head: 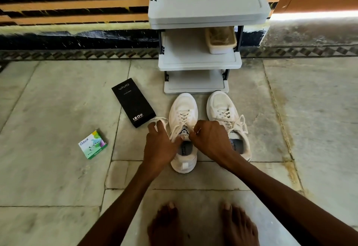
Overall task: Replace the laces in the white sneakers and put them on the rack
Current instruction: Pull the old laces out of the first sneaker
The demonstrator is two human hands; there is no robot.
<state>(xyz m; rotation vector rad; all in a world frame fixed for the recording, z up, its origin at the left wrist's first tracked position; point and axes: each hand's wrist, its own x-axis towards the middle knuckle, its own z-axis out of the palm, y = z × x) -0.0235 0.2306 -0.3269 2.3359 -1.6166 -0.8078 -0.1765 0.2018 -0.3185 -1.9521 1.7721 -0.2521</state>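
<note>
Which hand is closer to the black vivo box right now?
Left. The left hand holds a lace just beside the black box, at its near corner; the right hand pinches lace over the sneaker tongue, farther right.

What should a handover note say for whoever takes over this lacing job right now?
Left hand: grips a loose loop of the lace beside the left sneaker.
Right hand: pinches the same lace at that sneaker's tongue.
Right sneaker: on the floor alongside, laced, ends bunched at its side.
Rack: just beyond both toes; no sneaker on it.
Done: both sneakers show threaded laces; old or new, cannot tell.
Left: finish the left sneaker's lace, then shelve the pair.
</note>
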